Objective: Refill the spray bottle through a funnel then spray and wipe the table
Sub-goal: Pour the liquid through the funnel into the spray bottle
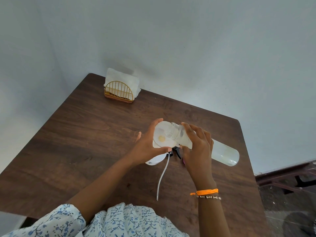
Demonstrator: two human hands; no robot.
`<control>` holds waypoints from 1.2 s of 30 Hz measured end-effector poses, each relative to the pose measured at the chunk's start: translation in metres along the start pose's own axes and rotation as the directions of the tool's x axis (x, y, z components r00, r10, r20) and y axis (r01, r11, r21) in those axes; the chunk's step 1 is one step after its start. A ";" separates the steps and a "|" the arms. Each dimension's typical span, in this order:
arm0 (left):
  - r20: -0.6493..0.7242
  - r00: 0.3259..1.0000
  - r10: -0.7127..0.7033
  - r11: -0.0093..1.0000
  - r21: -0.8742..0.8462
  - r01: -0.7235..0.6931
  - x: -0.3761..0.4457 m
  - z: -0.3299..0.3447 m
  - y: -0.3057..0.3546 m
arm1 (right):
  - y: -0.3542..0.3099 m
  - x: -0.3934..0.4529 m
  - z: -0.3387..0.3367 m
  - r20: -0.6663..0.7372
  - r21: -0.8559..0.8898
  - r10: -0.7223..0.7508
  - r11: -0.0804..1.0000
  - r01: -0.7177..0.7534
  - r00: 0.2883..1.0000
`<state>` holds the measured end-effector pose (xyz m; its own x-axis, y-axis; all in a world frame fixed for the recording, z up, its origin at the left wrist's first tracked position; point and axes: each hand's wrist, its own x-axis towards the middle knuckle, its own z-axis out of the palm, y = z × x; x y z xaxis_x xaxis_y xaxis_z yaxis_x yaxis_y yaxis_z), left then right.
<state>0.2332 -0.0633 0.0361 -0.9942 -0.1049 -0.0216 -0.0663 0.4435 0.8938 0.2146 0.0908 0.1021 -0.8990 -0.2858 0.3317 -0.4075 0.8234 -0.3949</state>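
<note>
My left hand holds a translucent white funnel above the middle of the brown table, thumb and fingers round its rim. My right hand grips a long frosted bottle near its shoulder. The bottle is tilted almost flat, its base pointing right, and its open threaded neck overlaps the funnel's rim. Under my hands the removed spray head lies on the table, white with a black trigger. Its thin dip tube trails toward me.
A gold wire holder with white paper napkins stands at the table's far left corner, close to the wall. Dark furniture stands off the table's right side.
</note>
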 end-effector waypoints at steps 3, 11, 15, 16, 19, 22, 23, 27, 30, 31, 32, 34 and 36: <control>0.001 1.000 0.004 1.000 -0.006 -0.004 0.000 0.000 0.001 | 0.000 0.000 0.000 0.006 -0.014 0.002 1.000 -0.002 1.000; -0.005 1.000 0.006 1.000 0.004 -0.006 -0.001 -0.001 0.001 | 0.000 0.000 0.000 0.013 -0.009 0.006 1.000 -0.006 1.000; 0.000 1.000 0.005 1.000 -0.004 -0.005 -0.002 -0.001 0.002 | -0.001 0.000 -0.002 0.017 -0.003 0.010 1.000 -0.010 1.000; -0.001 1.000 0.005 1.000 -0.002 -0.005 -0.002 -0.001 0.002 | -0.001 0.001 -0.002 0.014 0.003 0.009 1.000 -0.009 1.000; -0.004 1.000 0.001 1.000 0.002 -0.001 -0.001 -0.001 0.003 | -0.001 0.000 -0.002 0.015 0.006 0.009 1.000 -0.009 1.000; -0.003 1.000 0.002 1.000 0.005 -0.002 0.000 0.000 0.003 | -0.001 0.001 -0.001 0.012 0.003 0.011 1.000 -0.011 1.000; -0.002 1.000 0.003 1.000 0.005 -0.003 0.000 0.000 0.003 | -0.002 0.001 -0.001 0.014 0.003 0.013 1.000 -0.013 1.000; -0.003 1.000 -0.002 1.000 0.003 0.002 0.000 0.000 0.001 | -0.001 0.001 0.000 0.009 0.002 0.015 1.000 -0.015 1.000; 0.001 1.000 0.005 1.000 -0.012 -0.005 0.000 0.000 0.002 | -0.002 0.000 -0.001 0.001 0.012 0.013 1.000 -0.013 1.000; 0.002 1.000 0.006 1.000 -0.010 -0.006 0.000 0.000 0.002 | -0.002 0.000 -0.001 0.001 0.013 0.013 1.000 -0.013 1.000; 0.001 1.000 0.005 1.000 -0.006 -0.005 0.000 0.000 0.002 | -0.002 0.000 -0.001 0.001 0.013 0.012 1.000 -0.012 1.000; -0.002 1.000 0.001 1.000 -0.004 -0.001 0.000 0.000 0.001 | -0.002 0.000 -0.001 0.004 0.008 0.010 1.000 -0.010 1.000; -0.003 1.000 0.002 1.000 -0.003 -0.002 0.000 0.000 0.001 | -0.001 0.000 -0.001 0.006 0.006 0.010 1.000 -0.010 1.000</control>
<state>0.2331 -0.0626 0.0371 -0.9941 -0.1068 -0.0184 -0.0639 0.4412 0.8951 0.2153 0.0901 0.1032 -0.9038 -0.2806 0.3230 -0.3997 0.8232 -0.4033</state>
